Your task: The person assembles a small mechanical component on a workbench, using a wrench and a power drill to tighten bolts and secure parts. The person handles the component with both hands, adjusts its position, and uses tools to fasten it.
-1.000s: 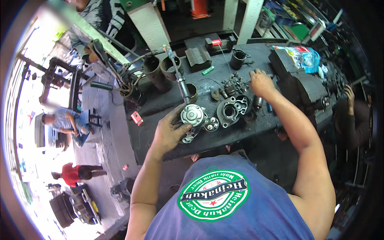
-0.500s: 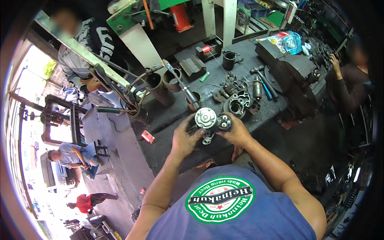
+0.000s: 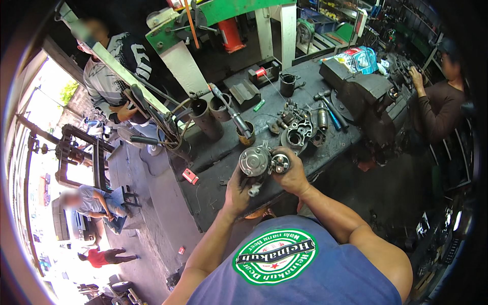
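Observation:
A starter motor [image 3: 254, 161] is held above the near edge of the dark workbench, its round silver end cap facing up. My left hand [image 3: 236, 192] is closed around the motor body from the left and below. Around the smaller black solenoid [image 3: 279, 163] on its side, my right hand [image 3: 295, 175] is wrapped. A pale fitting [image 3: 254, 190] sticks out below the motor, near my left fingers. Just beyond lies a cast metal housing [image 3: 306, 126] with bolt holes, among small loose metal parts. Most of my fingertips are hidden behind the motor.
Metal cups [image 3: 206, 122] and a pneumatic ratchet [image 3: 239, 121] stand left of centre. A hammer [image 3: 329, 107] lies to the right, near a large vise [image 3: 356, 76]. A red-white packet [image 3: 190, 176] sits on the left edge. Another person [image 3: 442, 101] works at the far right.
Both hands have brought the starter motor slightly lower and to the left, tilting it so more of its side shows. The whole view has shifted a little.

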Demonstrator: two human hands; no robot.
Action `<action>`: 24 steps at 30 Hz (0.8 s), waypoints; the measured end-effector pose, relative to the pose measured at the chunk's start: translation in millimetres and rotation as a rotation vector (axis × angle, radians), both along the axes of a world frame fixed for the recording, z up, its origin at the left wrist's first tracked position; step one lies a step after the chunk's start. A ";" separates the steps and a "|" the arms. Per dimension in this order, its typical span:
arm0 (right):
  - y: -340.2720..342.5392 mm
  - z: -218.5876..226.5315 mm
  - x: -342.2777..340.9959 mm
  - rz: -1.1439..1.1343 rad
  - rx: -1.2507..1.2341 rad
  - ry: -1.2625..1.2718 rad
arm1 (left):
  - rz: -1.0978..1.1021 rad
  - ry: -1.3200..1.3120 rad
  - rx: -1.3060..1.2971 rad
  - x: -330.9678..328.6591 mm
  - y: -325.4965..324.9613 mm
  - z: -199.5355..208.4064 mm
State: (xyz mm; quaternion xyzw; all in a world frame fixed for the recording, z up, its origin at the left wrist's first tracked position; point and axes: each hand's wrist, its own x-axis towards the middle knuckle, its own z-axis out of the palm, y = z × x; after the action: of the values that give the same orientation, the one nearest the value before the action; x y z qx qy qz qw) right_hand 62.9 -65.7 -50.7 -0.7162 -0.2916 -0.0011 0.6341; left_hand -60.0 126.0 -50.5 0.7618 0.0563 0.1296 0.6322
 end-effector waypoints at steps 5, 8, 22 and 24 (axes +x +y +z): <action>-42.8 65.0 -12.3 -0.028 0.025 -0.139 | -0.054 -0.105 0.148 -10.6 -13.1 50.5; -88.4 85.8 -27.1 -0.070 0.037 0.111 | -0.122 -0.052 0.114 -3.8 -33.6 66.6; -399.0 -14.3 -86.2 -0.860 0.436 0.693 | -0.230 0.290 0.375 7.0 -166.2 -45.3; -454.1 -23.7 -99.4 -0.950 0.429 0.696 | -0.330 0.407 0.347 12.0 -196.1 -83.6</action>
State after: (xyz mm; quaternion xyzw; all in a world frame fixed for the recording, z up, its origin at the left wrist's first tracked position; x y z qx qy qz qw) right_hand -36.5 -519.8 -74.4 -0.5828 0.2891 -0.1081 0.7517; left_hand -48.0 -70.0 -134.1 0.8675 0.0344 -0.1221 0.4810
